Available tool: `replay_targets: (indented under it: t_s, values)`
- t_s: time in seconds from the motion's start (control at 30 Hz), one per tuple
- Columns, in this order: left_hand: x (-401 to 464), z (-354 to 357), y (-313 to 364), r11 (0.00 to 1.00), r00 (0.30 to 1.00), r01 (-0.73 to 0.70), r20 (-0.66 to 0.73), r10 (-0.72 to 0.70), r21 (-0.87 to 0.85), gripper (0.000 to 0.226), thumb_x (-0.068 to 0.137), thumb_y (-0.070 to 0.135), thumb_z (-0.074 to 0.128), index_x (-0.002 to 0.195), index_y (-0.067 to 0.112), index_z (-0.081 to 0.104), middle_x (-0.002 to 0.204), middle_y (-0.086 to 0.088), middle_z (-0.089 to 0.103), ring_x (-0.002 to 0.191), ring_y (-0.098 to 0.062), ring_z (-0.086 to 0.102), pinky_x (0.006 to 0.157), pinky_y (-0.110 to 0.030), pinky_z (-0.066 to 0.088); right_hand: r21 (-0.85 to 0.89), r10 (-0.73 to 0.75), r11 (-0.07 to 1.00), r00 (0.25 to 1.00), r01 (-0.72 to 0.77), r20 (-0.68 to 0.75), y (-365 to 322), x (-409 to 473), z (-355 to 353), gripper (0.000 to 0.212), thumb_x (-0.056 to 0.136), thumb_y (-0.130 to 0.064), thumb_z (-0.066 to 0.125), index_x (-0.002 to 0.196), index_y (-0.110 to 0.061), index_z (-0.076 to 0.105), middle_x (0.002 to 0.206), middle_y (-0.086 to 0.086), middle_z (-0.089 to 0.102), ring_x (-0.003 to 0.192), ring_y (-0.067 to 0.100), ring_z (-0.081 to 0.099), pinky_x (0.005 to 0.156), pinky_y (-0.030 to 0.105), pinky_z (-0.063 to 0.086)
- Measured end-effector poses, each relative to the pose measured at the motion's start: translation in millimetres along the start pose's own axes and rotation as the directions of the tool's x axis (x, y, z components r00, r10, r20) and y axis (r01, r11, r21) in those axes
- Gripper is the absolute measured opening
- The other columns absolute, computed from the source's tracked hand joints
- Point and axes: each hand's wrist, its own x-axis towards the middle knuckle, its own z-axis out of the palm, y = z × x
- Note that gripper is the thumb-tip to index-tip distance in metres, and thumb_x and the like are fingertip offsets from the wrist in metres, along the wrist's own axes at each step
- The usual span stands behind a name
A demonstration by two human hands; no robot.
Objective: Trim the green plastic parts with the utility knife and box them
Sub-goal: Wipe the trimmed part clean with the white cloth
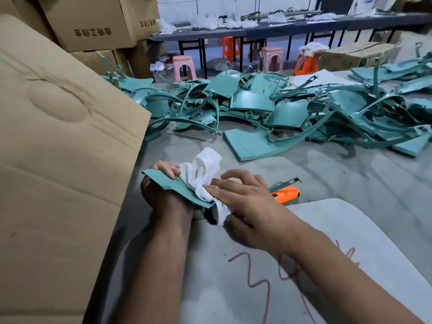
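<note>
Item: green part (173,185), thin, matte moulded plastic, a flat, slightly curved panel. Held over the near table (350,174) edge, long axis running from far left to near right. Our left hand (161,183) grips it from below, fingers (167,170) curled over its far edge.

Item: white cloth (203,176), soft, bunched, lying on the part's upper face. Our right hand (243,202) presses it down with fingers nearly straight; whether the thumb pinches it we cannot tell.

Item: knife (286,194), orange body, hard plastic, on the table just beyond the right hand; the right hand is the nearer one to it. A thin green strip (284,182) lies against it.

Item: pile (268,106) of green parts, curved shells and ribs, tangled, well apart at the far side.

Item: box (58,148), brown corrugated card, immediately left of the left hand. Boxing looks like a short move leftward.
</note>
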Motion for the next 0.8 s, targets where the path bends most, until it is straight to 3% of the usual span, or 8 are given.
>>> replay_targets:
  t_s: [0.1, 0.27, 0.37, 0.43, 0.5, 0.57, 0.63, 0.8]
  values:
    - [-0.4, 0.9, -3.4, 0.999, 0.995, -0.017, 0.094, 0.020, -0.041, 0.062, 0.093, 0.003, 0.015, 0.039, 0.018, 0.041, 0.046, 0.000, 0.043, 0.046, -0.013, 0.049, 0.058, -0.014, 0.048, -0.126, -0.005, 0.992, 0.983, -0.019, -0.185, -1.6, 4.4, 7.8, 0.048, 0.079, -0.011, 0.063, 0.127, -0.018, 0.070, 0.122, -0.005, 0.070, 0.121, 0.024, 0.059, 0.098, 0.041, 0.043]
    - [-3.6, 2.7, -2.9, 0.992, 0.988, -0.113, 0.109, 0.105, 0.064, 0.021, 0.059, 0.018, 0.040, 0.039, 0.023, 0.042, 0.048, 0.002, 0.041, 0.059, -0.016, 0.044, 0.087, -0.023, 0.042, -0.249, 0.119, 0.945, 0.932, -0.212, -0.343, 12.1, 2.8, 4.2, 0.027, 0.068, -0.008, 0.069, 0.095, -0.016, 0.072, 0.094, 0.000, 0.072, 0.099, 0.029, 0.063, 0.091, 0.037, 0.043]
    - [3.4, -7.1, 4.9, 0.993, 0.993, -0.114, 0.044, 0.113, 0.016, 0.018, 0.064, 0.012, 0.042, 0.048, 0.017, 0.039, 0.049, 0.000, 0.040, 0.058, -0.016, 0.043, 0.086, -0.025, 0.042, -0.137, 0.223, 0.927, 0.805, -0.350, -0.550, 23.9, -6.0, -6.8, 0.007, 0.078, -0.014, 0.065, 0.080, -0.014, 0.072, 0.087, 0.003, 0.073, 0.092, 0.026, 0.062, 0.084, 0.035, 0.041]
    - [5.7, -10.8, 7.0, 0.992, 0.993, -0.119, 0.004, 0.119, 0.033, 0.026, 0.078, 0.002, 0.037, 0.056, 0.015, 0.035, 0.052, -0.002, 0.037, 0.059, -0.017, 0.042, 0.091, -0.026, 0.041, -0.113, 0.282, 0.876, 0.688, -0.469, -0.669, 31.2, -9.9, -16.8, 0.009, 0.076, 0.001, 0.067, 0.083, -0.004, 0.071, 0.098, 0.013, 0.071, 0.101, 0.032, 0.058, 0.086, 0.039, 0.046]
    - [3.1, -7.0, 5.3, 0.990, 0.992, -0.125, 0.027, 0.124, 0.062, 0.025, 0.080, 0.002, 0.033, 0.060, 0.017, 0.033, 0.053, -0.004, 0.036, 0.060, -0.018, 0.042, 0.089, -0.025, 0.041, -0.152, 0.322, 0.859, 0.747, -0.489, -0.581, 29.4, -9.5, -18.0, 0.029, 0.069, 0.010, 0.071, 0.096, 0.001, 0.071, 0.121, 0.018, 0.066, 0.120, 0.035, 0.053, 0.101, 0.042, 0.049]
    - [-4.2, 2.2, 2.2, 0.987, 0.986, -0.146, 0.096, 0.140, 0.063, 0.017, 0.073, 0.008, 0.037, 0.060, 0.018, 0.034, 0.053, -0.003, 0.037, 0.063, -0.018, 0.043, 0.085, -0.023, 0.041, -0.101, 0.339, 0.921, 0.903, -0.376, -0.263, 15.8, -6.1, -11.5, 0.050, 0.069, 0.002, 0.075, 0.117, -0.008, 0.067, 0.136, 0.010, 0.062, 0.128, 0.027, 0.053, 0.111, 0.041, 0.045]
    - [-7.6, 5.5, -1.3, 0.985, 0.980, -0.162, 0.127, 0.155, 0.053, 0.020, 0.076, 0.007, 0.035, 0.060, 0.018, 0.034, 0.053, -0.002, 0.038, 0.064, -0.017, 0.044, 0.087, -0.021, 0.041, -0.007, 0.237, 0.971, 0.971, -0.237, -0.017, 4.0, -3.8, -2.3, 0.055, 0.081, -0.007, 0.065, 0.135, -0.011, 0.059, 0.142, 0.007, 0.059, 0.130, 0.026, 0.052, 0.110, 0.033, 0.040]
    - [-6.2, -1.8, 1.2, 0.983, 0.971, -0.183, 0.163, 0.175, 0.033, 0.036, 0.087, -0.005, 0.018, 0.065, 0.018, 0.034, 0.054, 0.000, 0.041, 0.064, -0.016, 0.045, 0.104, -0.029, 0.036, -0.063, 0.145, 0.988, 0.987, -0.141, 0.070, 6.5, 1.8, 1.6, 0.046, 0.101, -0.026, 0.055, 0.145, -0.012, 0.052, 0.142, 0.005, 0.059, 0.128, 0.026, 0.050, 0.105, 0.037, 0.043]
